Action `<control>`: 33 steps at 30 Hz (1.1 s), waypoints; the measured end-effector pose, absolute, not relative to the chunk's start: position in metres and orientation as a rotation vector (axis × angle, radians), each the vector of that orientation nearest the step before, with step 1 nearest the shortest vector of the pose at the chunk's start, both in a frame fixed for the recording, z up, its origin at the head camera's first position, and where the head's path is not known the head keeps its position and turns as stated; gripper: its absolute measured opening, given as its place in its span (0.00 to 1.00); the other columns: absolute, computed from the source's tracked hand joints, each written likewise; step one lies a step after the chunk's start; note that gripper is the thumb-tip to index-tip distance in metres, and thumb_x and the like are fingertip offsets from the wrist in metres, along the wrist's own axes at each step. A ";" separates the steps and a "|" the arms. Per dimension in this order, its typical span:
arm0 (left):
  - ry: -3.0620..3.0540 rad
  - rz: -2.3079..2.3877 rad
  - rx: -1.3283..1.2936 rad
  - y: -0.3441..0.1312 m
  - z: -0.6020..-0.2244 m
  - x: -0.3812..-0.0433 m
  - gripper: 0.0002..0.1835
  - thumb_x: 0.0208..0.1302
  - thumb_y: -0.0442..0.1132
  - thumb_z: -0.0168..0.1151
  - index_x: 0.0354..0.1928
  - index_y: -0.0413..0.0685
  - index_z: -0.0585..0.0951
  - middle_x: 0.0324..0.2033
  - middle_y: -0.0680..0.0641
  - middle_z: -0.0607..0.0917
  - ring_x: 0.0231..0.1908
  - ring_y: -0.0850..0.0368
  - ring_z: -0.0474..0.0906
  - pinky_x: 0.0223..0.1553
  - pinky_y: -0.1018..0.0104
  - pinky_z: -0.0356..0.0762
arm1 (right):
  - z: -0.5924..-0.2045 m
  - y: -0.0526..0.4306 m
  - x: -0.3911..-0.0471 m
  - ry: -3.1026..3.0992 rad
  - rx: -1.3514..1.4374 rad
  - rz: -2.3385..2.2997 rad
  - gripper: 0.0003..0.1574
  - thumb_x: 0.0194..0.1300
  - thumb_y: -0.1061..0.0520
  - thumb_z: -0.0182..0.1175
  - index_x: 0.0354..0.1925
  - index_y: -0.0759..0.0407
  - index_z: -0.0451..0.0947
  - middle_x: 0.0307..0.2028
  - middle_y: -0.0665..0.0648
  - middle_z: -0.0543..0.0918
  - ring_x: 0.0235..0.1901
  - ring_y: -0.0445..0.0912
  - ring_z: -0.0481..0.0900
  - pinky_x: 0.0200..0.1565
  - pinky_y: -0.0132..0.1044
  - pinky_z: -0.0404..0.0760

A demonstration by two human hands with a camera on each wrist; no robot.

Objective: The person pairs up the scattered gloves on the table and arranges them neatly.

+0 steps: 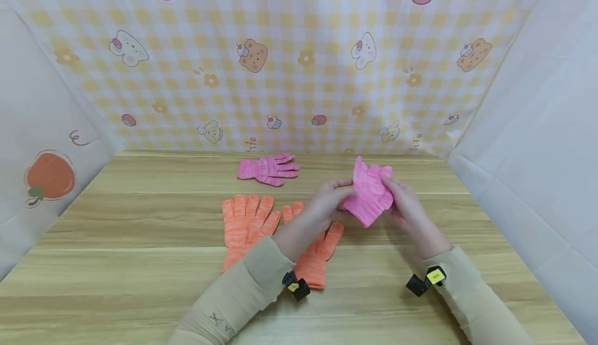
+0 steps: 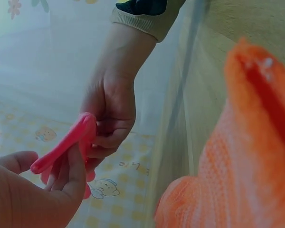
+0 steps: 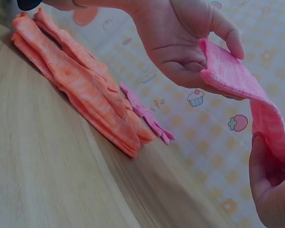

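A pink knitted glove (image 1: 369,194) is held up off the table between both hands, cuff toward the lower left and finger end toward the upper right. My left hand (image 1: 329,199) pinches it at the cuff side, thumb over the knit and fingers beneath, as the right wrist view shows. At the finger end my right hand (image 1: 406,202) grips it, its thumb (image 3: 258,152) pressed against the fabric. Part of the glove's fingers is hidden by that hand. Under my left forearm lie two orange gloves (image 1: 245,225), partly covered by the arm.
Another pink glove (image 1: 268,169) lies flat near the table's back edge, fingers to the right. The wooden table (image 1: 117,231) meets a yellow checked curtain (image 1: 289,91) behind, with white cloth walls (image 1: 528,127) at either side. Small black cameras sit on both sleeves.
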State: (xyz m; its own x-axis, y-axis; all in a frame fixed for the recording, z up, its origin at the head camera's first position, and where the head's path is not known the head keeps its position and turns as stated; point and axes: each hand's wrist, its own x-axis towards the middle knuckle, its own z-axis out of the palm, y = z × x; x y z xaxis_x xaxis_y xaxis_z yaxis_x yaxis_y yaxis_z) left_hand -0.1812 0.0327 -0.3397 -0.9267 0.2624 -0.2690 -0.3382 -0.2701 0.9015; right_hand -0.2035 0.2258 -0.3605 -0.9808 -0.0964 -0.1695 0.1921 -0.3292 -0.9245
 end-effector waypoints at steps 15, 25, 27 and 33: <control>1.762 1.968 -0.032 0.035 -0.345 -0.174 0.12 0.65 0.32 0.58 0.50 0.41 0.80 0.28 0.43 0.85 0.22 0.56 0.80 0.26 0.63 0.81 | -0.352 0.236 -0.199 1.890 0.064 -2.201 0.10 0.70 0.54 0.56 0.34 0.54 0.81 0.27 0.53 0.85 0.26 0.41 0.83 0.30 0.30 0.81; 1.696 1.949 0.022 0.038 -0.348 -0.168 0.16 0.66 0.30 0.55 0.55 0.39 0.75 0.28 0.38 0.85 0.22 0.49 0.83 0.29 0.54 0.83 | -0.352 0.245 -0.199 2.028 -0.030 -2.045 0.09 0.69 0.57 0.58 0.45 0.59 0.77 0.28 0.53 0.85 0.26 0.41 0.83 0.31 0.31 0.82; 1.688 1.936 0.025 0.038 -0.349 -0.166 0.16 0.66 0.30 0.55 0.56 0.39 0.75 0.29 0.38 0.85 0.25 0.46 0.84 0.29 0.55 0.83 | -0.351 0.247 -0.198 2.063 -0.037 -2.003 0.11 0.69 0.57 0.58 0.47 0.61 0.77 0.28 0.53 0.85 0.26 0.41 0.83 0.29 0.31 0.81; 1.644 1.895 0.033 0.039 -0.351 -0.160 0.13 0.67 0.29 0.53 0.53 0.40 0.75 0.31 0.38 0.85 0.31 0.39 0.84 0.31 0.53 0.83 | -0.353 0.256 -0.197 2.139 -0.089 -1.866 0.12 0.68 0.58 0.59 0.46 0.65 0.79 0.28 0.52 0.84 0.25 0.40 0.81 0.28 0.30 0.80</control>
State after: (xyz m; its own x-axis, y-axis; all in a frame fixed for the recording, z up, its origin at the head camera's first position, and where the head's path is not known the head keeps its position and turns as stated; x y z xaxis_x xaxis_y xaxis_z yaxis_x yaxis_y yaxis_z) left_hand -0.1598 0.0385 -0.3514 -0.8059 0.4626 -0.3695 -0.4311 -0.0309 0.9018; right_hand -0.1974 0.2555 -0.3525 -0.9529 -0.2413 -0.1837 0.1493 0.1539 -0.9767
